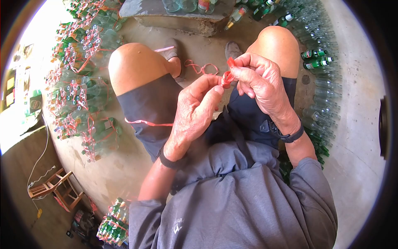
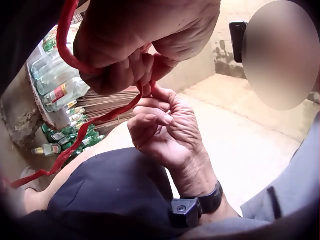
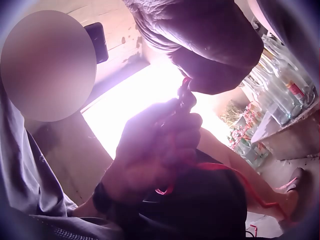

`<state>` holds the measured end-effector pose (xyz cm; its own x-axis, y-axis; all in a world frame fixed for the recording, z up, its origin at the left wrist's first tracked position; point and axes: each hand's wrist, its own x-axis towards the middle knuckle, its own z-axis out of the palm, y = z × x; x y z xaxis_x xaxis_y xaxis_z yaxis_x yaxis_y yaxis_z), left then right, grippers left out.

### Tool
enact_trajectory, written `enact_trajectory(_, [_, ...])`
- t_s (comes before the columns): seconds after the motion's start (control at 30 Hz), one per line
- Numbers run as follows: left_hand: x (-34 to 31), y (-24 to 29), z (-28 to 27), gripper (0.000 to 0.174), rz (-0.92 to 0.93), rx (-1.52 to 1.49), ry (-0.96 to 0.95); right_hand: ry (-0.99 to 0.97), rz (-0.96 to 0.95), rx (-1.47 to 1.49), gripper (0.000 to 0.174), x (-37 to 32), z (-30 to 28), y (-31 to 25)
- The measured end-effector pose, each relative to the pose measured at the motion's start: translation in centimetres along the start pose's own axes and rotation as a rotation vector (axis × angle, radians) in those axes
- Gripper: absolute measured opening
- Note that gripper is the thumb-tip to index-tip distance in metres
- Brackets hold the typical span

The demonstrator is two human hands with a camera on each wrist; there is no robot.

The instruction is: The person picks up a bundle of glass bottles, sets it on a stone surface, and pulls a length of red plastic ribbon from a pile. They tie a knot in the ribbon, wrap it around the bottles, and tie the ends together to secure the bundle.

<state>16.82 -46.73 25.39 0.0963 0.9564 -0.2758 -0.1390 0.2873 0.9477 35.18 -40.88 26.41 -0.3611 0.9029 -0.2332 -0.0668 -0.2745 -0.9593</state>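
A red plastic strip, bunched into a small knot (image 1: 226, 79), is pinched between the two hands above the lap. The left hand (image 1: 195, 108) grips the bunch from the left with thumb and index finger. From the right, the right hand (image 1: 260, 81) pinches a short upper end of the strip. In the left wrist view a long red tail (image 2: 82, 135) hangs down from the fingers, and the right hand (image 2: 170, 127) shows its curled fingers. The right wrist view has the left hand (image 3: 155, 145) in shadow, with the strip (image 3: 235, 172) trailing away to the right.
Tied bundles of glass bottles (image 1: 78, 89) stand on the left. Loose bottles (image 1: 325, 103) line the right side. A stone slab (image 1: 178, 21) with clear bottles is ahead. More strip (image 1: 201, 67) lies on the floor between the feet. A wooden chair (image 1: 56, 189) is at lower left.
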Motion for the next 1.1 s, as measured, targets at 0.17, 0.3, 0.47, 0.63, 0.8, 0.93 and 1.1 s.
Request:
enact_trajectory(0.17, [0.3,-1.0,0.1,0.02,0.115,0.055,-0.007,-0.015,0.029,0.069,0.018,0.1,-0.1,0.0])
enact_trajectory(0.3, [0.3,-1.1,0.1,0.021,0.135,0.072,0.032,-0.01,0.045,0.054,0.018,0.0,0.0,0.0])
enact_trajectory(0.47, [0.3,-1.0,0.1,0.02,0.125,0.074,0.029,-0.018,0.052,0.049,0.017,0.0,-0.1,0.0])
enact_trajectory(0.63, [0.6,-2.1,0.0,0.02,0.243,0.192,-0.012,-0.048,0.043,0.049,0.016,-0.1,-0.2,0.2])
enact_trajectory(0.8, [0.2,-1.3,0.4,0.02,0.164,0.137,0.035,-0.038,0.042,0.023,0.015,0.0,0.0,0.2])
enact_trajectory(0.93, [0.2,-1.2,0.3,0.02,0.161,0.132,0.046,-0.068,0.038,0.032,0.015,0.0,0.0,0.1])
enact_trajectory(1.1, [0.0,-0.8,0.3,0.02,0.09,0.101,0.057,-0.082,0.054,0.046,0.016,0.0,-0.2,0.3])
